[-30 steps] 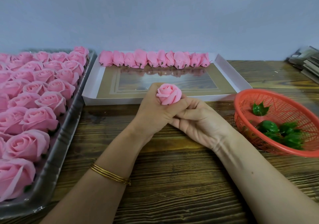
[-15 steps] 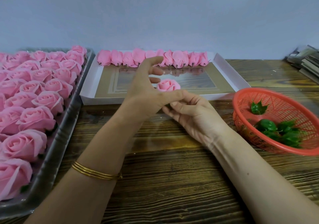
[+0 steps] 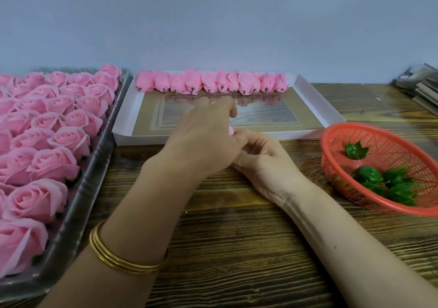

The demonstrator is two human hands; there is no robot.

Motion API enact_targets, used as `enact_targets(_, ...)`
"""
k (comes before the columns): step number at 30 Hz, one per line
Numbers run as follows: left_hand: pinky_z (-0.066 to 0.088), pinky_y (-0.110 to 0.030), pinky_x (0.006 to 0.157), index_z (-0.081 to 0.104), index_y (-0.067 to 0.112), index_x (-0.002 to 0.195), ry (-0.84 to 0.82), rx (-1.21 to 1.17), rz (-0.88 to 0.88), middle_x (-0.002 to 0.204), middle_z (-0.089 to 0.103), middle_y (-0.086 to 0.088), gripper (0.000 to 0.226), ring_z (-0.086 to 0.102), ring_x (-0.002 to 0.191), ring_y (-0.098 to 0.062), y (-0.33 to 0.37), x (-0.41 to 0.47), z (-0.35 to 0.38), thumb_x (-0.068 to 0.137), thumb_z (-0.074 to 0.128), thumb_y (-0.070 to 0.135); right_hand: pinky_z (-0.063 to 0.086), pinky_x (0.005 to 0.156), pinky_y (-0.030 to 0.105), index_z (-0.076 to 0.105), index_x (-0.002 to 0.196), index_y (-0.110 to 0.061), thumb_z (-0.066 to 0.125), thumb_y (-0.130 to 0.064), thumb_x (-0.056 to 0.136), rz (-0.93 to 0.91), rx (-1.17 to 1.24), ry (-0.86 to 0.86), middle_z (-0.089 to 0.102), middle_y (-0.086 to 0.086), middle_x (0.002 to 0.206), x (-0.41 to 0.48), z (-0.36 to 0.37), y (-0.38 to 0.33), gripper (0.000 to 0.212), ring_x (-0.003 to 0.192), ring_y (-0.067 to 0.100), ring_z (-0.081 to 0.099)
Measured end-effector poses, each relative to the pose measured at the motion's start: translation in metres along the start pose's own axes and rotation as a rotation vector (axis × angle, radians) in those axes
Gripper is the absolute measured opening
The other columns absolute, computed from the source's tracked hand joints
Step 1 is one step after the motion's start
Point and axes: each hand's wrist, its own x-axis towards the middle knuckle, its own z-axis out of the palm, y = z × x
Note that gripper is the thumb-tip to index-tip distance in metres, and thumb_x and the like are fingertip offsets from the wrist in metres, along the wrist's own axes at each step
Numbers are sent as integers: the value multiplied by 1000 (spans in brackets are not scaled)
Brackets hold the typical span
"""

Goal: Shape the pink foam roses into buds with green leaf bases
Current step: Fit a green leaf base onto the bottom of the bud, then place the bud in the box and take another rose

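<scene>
Head view, first voice: Where are the hands, and what do they hold?

Second voice: They meet at the centre, at the near edge of a white tray [image 3: 142,139]. The left hand [image 3: 208,127] arches over one pink foam rose [image 3: 231,131], with the fingers curled round it so that only a sliver of pink shows. The right hand [image 3: 263,158] sits just below and to the right, fingers curled, thumb against the flower's underside. The exact pinch is hidden.

First voice: How will the rose handle?

Second voice: I judge it very light, soft and easily creased. Hold it low, at the base, and close the petals with gentle, even pressure.

First voice: And around them?

Second voice: A row of finished buds [image 3: 213,85] lies along the white tray's far side. On the left, a grey tray [image 3: 78,213] is packed with open roses [image 3: 54,163]. On the right, a red mesh basket [image 3: 398,146] holds green leaf bases [image 3: 388,184]. Gold bangles [image 3: 128,260] circle the left wrist. Everything rests on a dark, grainy wooden table [image 3: 237,248] against a plain pale wall [image 3: 213,23]. Stacked flat items [image 3: 422,85], too unclear to name, sit at the far right.
</scene>
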Motion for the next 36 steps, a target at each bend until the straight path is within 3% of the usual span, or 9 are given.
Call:
enact_targets(2, 33, -30, 78, 51, 28, 115, -19, 34, -8, 108, 46, 1, 28, 50, 99, -22, 2, -1, 2, 92, 57, 43, 52, 87, 29, 73, 64, -15, 57, 15, 75, -9, -13, -2, 71, 6, 82, 0, 1, 0, 36, 81, 18, 66)
enact_targets(6, 33, -33, 76, 48, 25, 104, -49, 83, -3, 104, 46, 0, 17, 50, 96, -23, 4, -3, 7, 95, 53, 39, 49, 87, 31, 64, 93, 2, 51, 22, 81, -14, -65, 4, 66, 10, 86, 0, -1, 2, 27, 83, 20, 61)
enact_targets(12, 34, -34, 76, 47, 22, 108, -78, 120, -9, 100, 41, 1, 19, 45, 92, -21, 2, -2, 9, 95, 51, 36, 50, 84, 29, 61, 106, 7, 48, 25, 83, 7, -68, 48, 68, 6, 78, 1, -2, 5, 32, 77, 16, 62)
enact_targets(17, 34, -34, 78, 42, 23, 98, -90, 135, -32, 98, 41, 1, 16, 42, 91, -20, -3, 0, 9, 95, 51, 35, 53, 86, 29, 65, 106, 1, 53, 18, 81, 12, -44, 60, 69, 10, 87, 1, -1, 7, 32, 83, 18, 64)
enact_targets(23, 32, -33, 75, 43, 23, 95, -81, 99, -39, 94, 38, 1, 15, 42, 88, -19, -5, 2, 12, 93, 53, 34, 53, 88, 29, 66, 105, 1, 63, 0, 65, 32, -14, 52, 71, 10, 87, 1, 0, 6, 41, 83, 18, 65)
enact_targets(27, 31, -32, 74, 43, 22, 98, -88, 86, -48, 97, 36, 1, 15, 41, 87, -19, -5, 3, 13, 93, 53, 33, 56, 78, 24, 65, 104, 2, 63, 5, 64, 52, 35, 64, 71, 7, 80, 1, 1, 5, 40, 75, 14, 66)
enact_targets(32, 31, -30, 75, 41, 23, 98, -100, 65, -42, 99, 38, 0, 15, 41, 89, -19, -4, 3, 13, 93, 53, 29, 56, 64, 22, 55, 99, 0, 54, 24, 75, 44, 48, 104, 66, 0, 64, 2, 2, 4, 34, 64, 11, 64)
enact_targets(36, 31, -30, 76, 40, 23, 93, -98, 71, -34, 98, 40, 0, 13, 41, 89, -19, -4, 2, 13, 92, 53, 26, 56, 58, 22, 51, 92, -4, 60, 20, 67, 40, 86, 98, 67, 1, 62, 1, 2, 3, 36, 58, 10, 65)
